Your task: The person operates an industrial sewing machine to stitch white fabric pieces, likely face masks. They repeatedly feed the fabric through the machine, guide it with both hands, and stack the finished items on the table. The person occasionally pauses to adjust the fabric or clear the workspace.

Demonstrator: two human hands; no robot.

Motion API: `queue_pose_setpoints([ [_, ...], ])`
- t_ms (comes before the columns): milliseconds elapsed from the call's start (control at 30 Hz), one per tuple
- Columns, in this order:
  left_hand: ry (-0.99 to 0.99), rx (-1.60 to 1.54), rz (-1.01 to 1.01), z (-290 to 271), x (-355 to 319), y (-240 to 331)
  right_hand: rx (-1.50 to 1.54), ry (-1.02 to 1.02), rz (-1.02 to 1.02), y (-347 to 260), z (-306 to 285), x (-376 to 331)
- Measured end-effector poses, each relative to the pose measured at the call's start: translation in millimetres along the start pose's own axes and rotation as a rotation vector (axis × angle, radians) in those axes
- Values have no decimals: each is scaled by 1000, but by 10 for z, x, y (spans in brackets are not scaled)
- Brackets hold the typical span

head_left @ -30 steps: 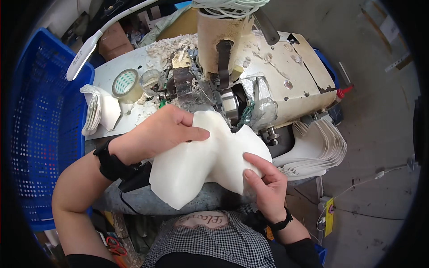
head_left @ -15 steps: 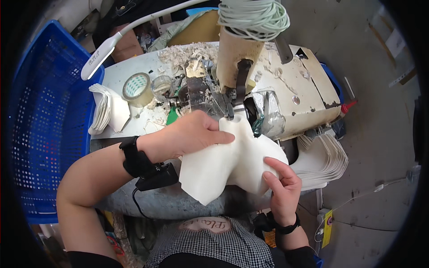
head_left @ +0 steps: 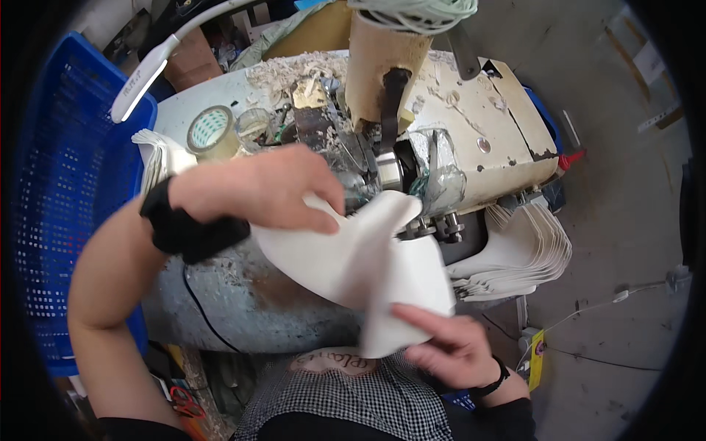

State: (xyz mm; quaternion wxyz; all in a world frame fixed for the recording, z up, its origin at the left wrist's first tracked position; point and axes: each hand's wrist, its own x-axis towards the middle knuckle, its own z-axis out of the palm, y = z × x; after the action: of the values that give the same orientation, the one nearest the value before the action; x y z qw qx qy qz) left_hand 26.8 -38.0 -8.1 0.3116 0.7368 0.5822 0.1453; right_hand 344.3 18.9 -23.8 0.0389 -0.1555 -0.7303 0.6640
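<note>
A limp white cut piece of sheet material (head_left: 316,261), folded and partly smeared by motion, hangs between my hands in front of the machine's metal head (head_left: 390,173). My left hand (head_left: 276,191) is closed, pinching the piece's upper left edge between thumb and fingers. At the lower right, my right hand (head_left: 460,353) grips another edge between thumb and outstretched forefinger. The piece's rounded top end lies just below the machine head, apart from its shiny metal foot. Small metal knobs (head_left: 441,228) show beside it.
A stack of white pieces (head_left: 522,253) lies right of the machine, another (head_left: 158,158) at the left. A tape roll (head_left: 211,132), scraps (head_left: 294,73) and a white lamp (head_left: 140,81) stand around the bench. A blue crate (head_left: 81,206) is at far left.
The white piece has come away from the machine head and its folds have shifted. My left hand moved left with its edge; my right hand moved down toward me. The view shifted slightly.
</note>
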Motion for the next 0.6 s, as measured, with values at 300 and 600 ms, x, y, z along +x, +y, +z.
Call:
queue_pose_setpoints([
  [300,-175,167,-100,-442,106,-44,281,-564,-159,72,488,492],
  [600,-180,163,-170,-582,219,-131,210,-546,-121,-50,538,653],
])
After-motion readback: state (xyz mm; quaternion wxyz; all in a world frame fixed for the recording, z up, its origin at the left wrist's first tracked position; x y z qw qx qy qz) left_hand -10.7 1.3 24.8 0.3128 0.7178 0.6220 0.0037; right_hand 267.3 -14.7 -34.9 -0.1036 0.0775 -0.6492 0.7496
